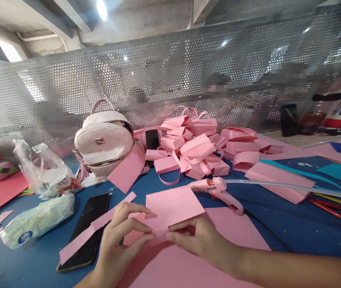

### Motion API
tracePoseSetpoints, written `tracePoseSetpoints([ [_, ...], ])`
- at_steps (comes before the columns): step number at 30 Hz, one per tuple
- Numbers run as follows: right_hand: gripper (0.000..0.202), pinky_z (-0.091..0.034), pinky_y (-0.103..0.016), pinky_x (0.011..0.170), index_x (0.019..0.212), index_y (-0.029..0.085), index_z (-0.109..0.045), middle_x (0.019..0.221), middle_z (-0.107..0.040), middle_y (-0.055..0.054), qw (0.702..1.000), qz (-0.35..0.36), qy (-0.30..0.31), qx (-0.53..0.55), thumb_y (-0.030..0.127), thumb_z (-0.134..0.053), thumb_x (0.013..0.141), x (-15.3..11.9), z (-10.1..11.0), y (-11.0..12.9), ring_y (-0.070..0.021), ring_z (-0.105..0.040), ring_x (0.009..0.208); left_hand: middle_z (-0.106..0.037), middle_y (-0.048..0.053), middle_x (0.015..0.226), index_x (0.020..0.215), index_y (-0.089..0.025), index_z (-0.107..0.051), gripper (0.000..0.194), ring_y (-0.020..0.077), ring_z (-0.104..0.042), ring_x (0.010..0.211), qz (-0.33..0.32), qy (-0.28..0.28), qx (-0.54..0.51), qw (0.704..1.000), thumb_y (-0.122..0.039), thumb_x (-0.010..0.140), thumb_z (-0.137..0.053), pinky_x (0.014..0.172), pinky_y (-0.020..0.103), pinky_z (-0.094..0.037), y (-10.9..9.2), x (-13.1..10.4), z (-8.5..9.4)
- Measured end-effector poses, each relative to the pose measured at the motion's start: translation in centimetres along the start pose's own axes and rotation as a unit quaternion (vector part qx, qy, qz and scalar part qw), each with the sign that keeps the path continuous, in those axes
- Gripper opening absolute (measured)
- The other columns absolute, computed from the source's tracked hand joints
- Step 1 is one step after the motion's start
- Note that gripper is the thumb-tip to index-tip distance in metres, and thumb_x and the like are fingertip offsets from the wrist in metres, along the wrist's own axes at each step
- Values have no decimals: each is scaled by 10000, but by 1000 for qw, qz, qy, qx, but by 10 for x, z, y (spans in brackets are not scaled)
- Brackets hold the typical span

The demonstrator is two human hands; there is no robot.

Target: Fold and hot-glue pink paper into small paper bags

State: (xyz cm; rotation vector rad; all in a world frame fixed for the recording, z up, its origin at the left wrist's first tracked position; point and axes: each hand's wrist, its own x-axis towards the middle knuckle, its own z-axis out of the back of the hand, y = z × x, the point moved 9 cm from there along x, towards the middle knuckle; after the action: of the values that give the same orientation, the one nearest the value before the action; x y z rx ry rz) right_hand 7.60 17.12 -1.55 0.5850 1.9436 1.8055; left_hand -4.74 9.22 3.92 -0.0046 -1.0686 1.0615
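Observation:
A folded piece of pink paper (173, 206) is held up at the centre, above a larger pink sheet (185, 268) lying on the table. My left hand (127, 234) pinches the piece's lower left edge between thumb and fingers. At its lower right edge, my right hand (196, 236) grips the same piece, thumb below and fingers curled. Just behind the piece lies a pink glue gun (218, 190). A narrow pink strip (98, 226) crosses a black phone (83, 232) to the left of my left hand.
Folded pink paper bags (197, 148) are piled at the back centre, right of a white backpack (104, 138). A plastic bag (44, 170) and a wrapped packet (38, 224) lie left. A clear glue stick (278, 186) extends right from the glue gun. Perforated metal panels (170, 72) stand behind.

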Motion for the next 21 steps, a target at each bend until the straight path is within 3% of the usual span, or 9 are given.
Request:
tracePoseSetpoints([
  [3,561,-379,-269,647,471,211,-428,563,-241,74,1000,4,-1,7,569,-756,754,0,0,1,-110,-265,593,-721,42,1090,818,-230,-653,126,212,-654,1014,-6,-3,13,1000,-236,937,-696,863,354,-494,-2,1,1],
  [9,428,-346,-263,610,559,189,-565,581,-355,64,1000,9,-9,-8,514,-738,778,1,2,0,-105,-280,595,-754,32,1012,813,-240,-662,139,217,-659,938,-52,-9,80,995,-235,952,-670,824,377,-475,-14,6,4],
  [16,408,-262,-258,556,572,185,-529,576,-349,62,999,29,-13,-31,471,-715,795,1,5,-2,-98,-283,589,-775,14,918,820,-252,-681,165,195,-655,847,-134,-32,157,978,-242,978,-636,824,364,-452,-35,8,4],
  [21,426,-264,-263,561,497,189,-475,510,-287,83,999,30,-15,-31,374,-701,808,1,5,-3,-87,-250,548,-780,24,957,791,-220,-600,208,194,-664,895,-144,-24,171,974,-172,992,-588,876,372,-421,-36,3,1],
])
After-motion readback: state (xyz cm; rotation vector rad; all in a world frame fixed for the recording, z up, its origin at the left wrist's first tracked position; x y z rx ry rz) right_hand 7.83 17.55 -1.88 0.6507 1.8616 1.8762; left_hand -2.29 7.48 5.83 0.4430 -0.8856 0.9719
